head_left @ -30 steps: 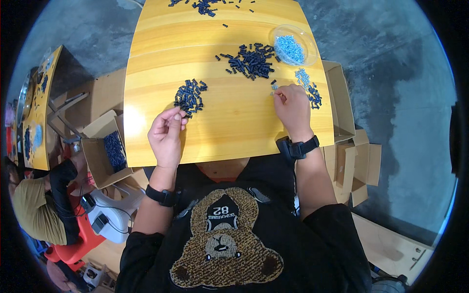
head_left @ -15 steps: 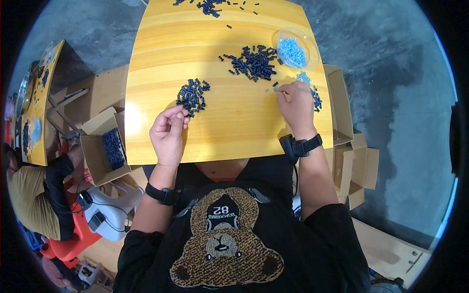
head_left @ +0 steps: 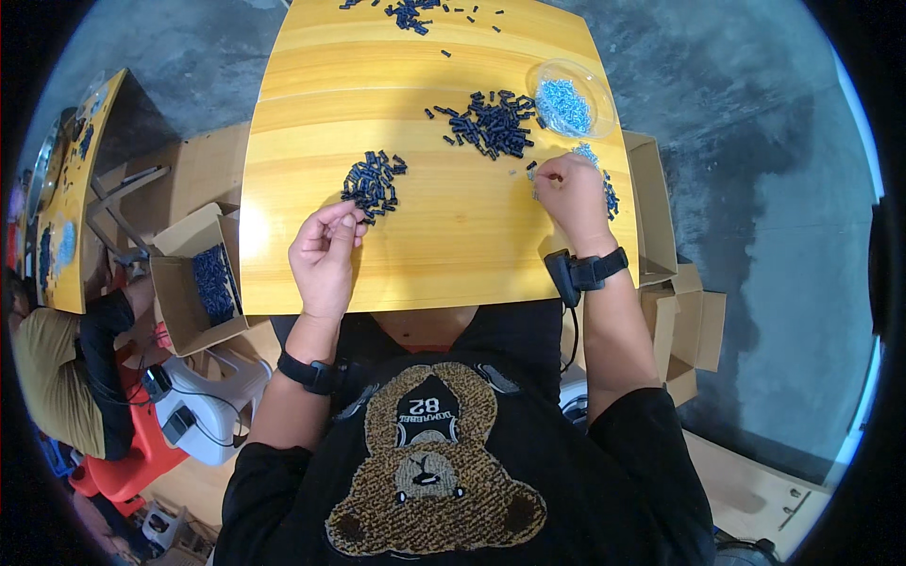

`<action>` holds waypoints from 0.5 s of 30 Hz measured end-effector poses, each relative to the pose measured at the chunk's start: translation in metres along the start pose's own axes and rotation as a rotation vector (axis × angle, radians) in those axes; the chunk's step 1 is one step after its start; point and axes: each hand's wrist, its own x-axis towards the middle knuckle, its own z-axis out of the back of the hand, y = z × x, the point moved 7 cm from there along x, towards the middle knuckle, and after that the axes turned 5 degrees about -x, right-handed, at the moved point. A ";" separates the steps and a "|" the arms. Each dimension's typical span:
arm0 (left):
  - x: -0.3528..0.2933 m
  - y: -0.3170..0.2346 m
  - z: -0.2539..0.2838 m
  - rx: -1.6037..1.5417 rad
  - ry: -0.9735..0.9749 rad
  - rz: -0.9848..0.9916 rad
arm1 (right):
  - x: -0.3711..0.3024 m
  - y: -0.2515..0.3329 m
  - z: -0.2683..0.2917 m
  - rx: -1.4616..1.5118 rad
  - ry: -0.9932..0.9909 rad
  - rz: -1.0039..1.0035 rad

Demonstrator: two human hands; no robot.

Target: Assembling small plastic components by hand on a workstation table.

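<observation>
On the yellow wooden table [head_left: 444, 255] my left hand [head_left: 324, 255] rests with fingers curled, its fingertips touching the near edge of a small heap of dark blue cylindrical parts [head_left: 375, 182]. My right hand [head_left: 570, 200] lies further right, pinching a tiny piece between thumb and forefinger beside a scatter of small light blue parts [head_left: 593, 160]. A larger heap of dark blue parts [head_left: 491, 123] lies just beyond it, next to a clear round dish [head_left: 573, 97] holding light blue pieces.
Another heap of dark parts [head_left: 408, 11] lies at the table's far edge. An open cardboard box [head_left: 203, 278] with dark parts stands left of the table, flat cartons [head_left: 679, 311] to the right. Another person [head_left: 66, 377] sits at a second yellow table [head_left: 71, 198] far left.
My right hand has shifted slightly toward the middle of the table, away from the light blue scatter. My left hand stays at the small dark heap.
</observation>
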 end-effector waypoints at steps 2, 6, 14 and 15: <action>0.000 0.001 0.001 -0.008 -0.002 -0.001 | 0.004 -0.002 0.002 -0.001 0.009 -0.017; 0.000 0.002 0.001 -0.036 0.002 -0.005 | 0.015 -0.005 0.000 -0.014 0.012 0.015; -0.001 0.001 0.001 -0.017 -0.005 0.006 | 0.024 -0.010 -0.015 0.021 0.135 0.007; 0.000 0.002 0.001 -0.023 0.000 0.004 | 0.024 -0.010 -0.017 0.028 0.152 -0.001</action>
